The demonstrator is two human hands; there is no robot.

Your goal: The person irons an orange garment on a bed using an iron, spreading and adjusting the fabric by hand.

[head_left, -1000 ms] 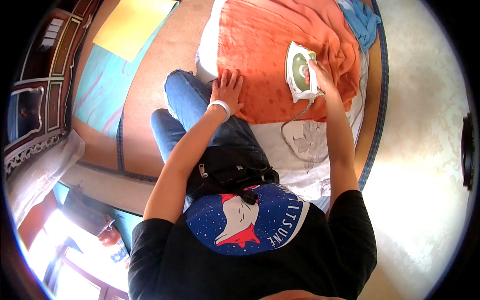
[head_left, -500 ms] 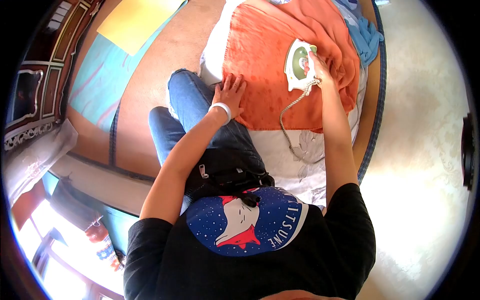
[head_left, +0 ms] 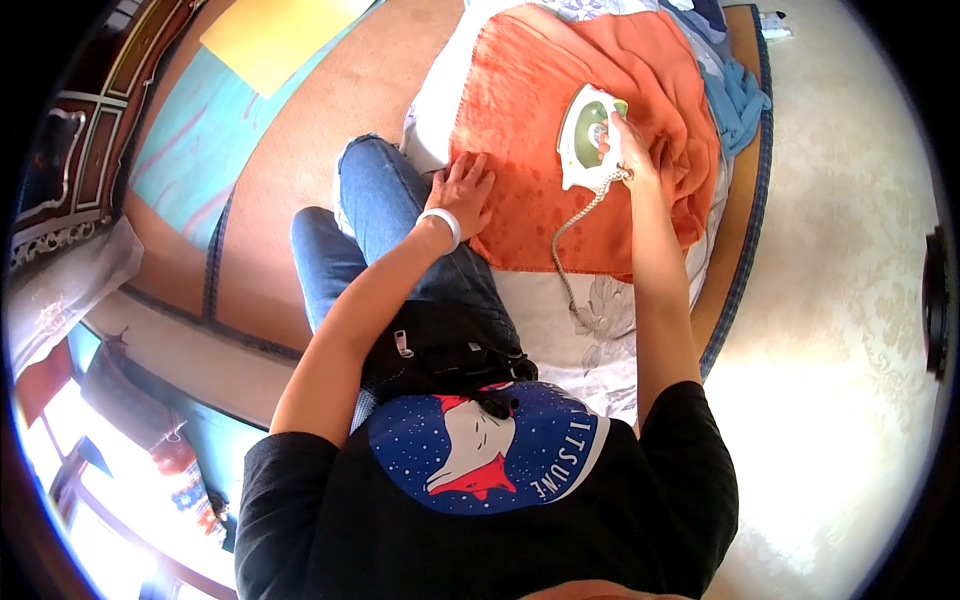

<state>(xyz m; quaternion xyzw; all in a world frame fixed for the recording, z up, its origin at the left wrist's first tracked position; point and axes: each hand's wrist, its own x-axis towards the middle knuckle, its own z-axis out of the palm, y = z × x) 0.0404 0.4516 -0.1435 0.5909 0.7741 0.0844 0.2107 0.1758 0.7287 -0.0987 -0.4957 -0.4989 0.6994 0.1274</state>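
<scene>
the orange cloth lies spread over a white patterned sheet, smooth and marked with darker damp-looking spots on its left part, bunched into folds on its right. the right hand is closed round the handle of a white and green iron, which sits flat on the orange cloth, right of its middle, tip pointing away from the person. the iron's cord runs over the near edge of the orange cloth onto the sheet. the left hand is empty, palm down with fingers a little spread, on the near left corner of the orange cloth. a blue cloth is just beside its right edge. nearer the person than the orange cloth is a black waist bag with a metal zip pull; its contents are hidden.
</scene>
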